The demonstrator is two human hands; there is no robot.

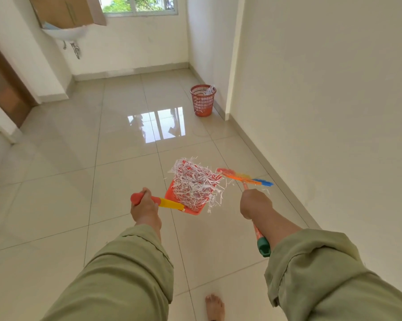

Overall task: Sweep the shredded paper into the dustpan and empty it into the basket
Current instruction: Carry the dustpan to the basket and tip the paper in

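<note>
The left hand [144, 206] is curled around the red and yellow handle of the dustpan [172, 197] and holds it up off the floor [79, 181]. The handle runs from the hand out to the right, and the orange pan sits at its right end, with its open mouth pointing to the far side of the room. A big pile of shredded paper [194, 181] fills the pan, and some strips hang over its near and right edges.

The right hand [255, 202] is wrapped around the thin orange stick of the broom [244, 178]. The stick's long line goes from near to far. Its green end is close to the person's sleeve, and the brush head is at the far end. The brush head lies crosswise, left to right, with red, orange, yellow and blue bristles. Its left tip is just beside the paper pile.

Far off, near the right wall, a red basket [203, 100] stands upright on the floor with some paper already in it. A bare foot [215, 306] is on the shiny tiles at the near edge.
</note>
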